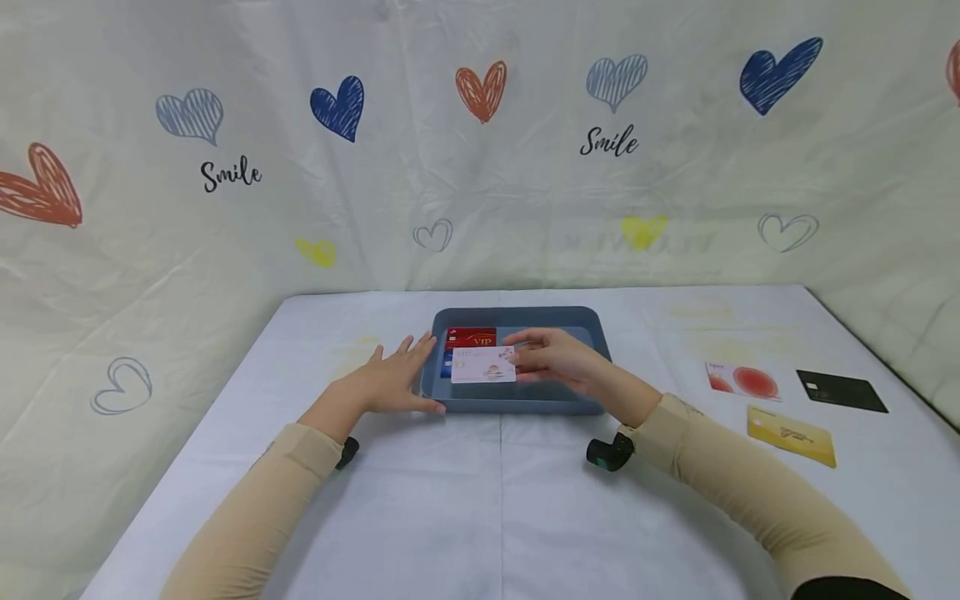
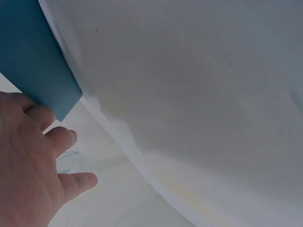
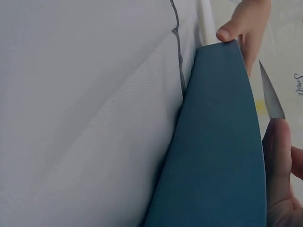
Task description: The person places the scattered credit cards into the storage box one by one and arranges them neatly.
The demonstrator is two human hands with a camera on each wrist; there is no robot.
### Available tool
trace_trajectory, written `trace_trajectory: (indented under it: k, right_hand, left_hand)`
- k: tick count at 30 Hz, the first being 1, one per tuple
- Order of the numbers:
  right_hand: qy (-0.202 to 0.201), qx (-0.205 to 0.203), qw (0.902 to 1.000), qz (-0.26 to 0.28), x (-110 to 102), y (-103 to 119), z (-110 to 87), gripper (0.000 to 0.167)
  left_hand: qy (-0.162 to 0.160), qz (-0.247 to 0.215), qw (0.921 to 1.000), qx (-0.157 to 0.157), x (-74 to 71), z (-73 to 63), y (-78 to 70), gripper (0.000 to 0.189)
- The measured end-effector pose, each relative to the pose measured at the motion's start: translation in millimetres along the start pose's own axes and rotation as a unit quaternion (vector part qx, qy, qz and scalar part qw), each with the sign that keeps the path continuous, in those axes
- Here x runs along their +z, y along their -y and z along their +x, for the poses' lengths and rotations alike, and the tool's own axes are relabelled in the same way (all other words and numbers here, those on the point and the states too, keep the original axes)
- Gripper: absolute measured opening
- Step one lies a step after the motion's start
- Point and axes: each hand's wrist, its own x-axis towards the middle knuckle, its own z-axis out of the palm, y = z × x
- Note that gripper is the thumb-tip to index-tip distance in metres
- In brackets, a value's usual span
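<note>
A blue-grey rectangular tray (image 1: 525,407) lies on the white-covered table. My right hand (image 1: 558,360) pinches the right edge of a white card with pink print (image 1: 480,367) over the tray; in the right wrist view the card (image 3: 271,92) appears as a thin tilted sliver above the rim. Behind it, a red VIP card (image 1: 468,336) lies in the tray, and a blue card (image 1: 446,364) shows mostly covered. My left hand (image 1: 386,379) rests at the tray's left side with its fingers spread, thumb at the near left corner.
To the right of the tray, a white card with red circles (image 1: 750,382), a black card (image 1: 842,391) and a gold card (image 1: 791,434) lie apart on the table. A pale curtain (image 1: 525,192) with printed hearts stands behind the table's back edge.
</note>
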Motion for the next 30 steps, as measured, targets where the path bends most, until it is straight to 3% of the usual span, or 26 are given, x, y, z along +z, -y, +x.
trace_trajectory:
  k: [15, 30]
  right_hand:
    - [-0.036, 0.011, 0.9988, -0.03, 12, -3, 20.6, 0.044]
    - [-0.023, 0.038, 0.9981, -0.043, 22, -4, 26.0, 0.041]
  left_hand:
    - [0.005, 0.008, 1.0, 0.001, -0.2, 0.2, 0.9, 0.122]
    - [0.006, 0.009, 0.9999, -0.004, -0.6, 0.9, 1.7, 0.121]
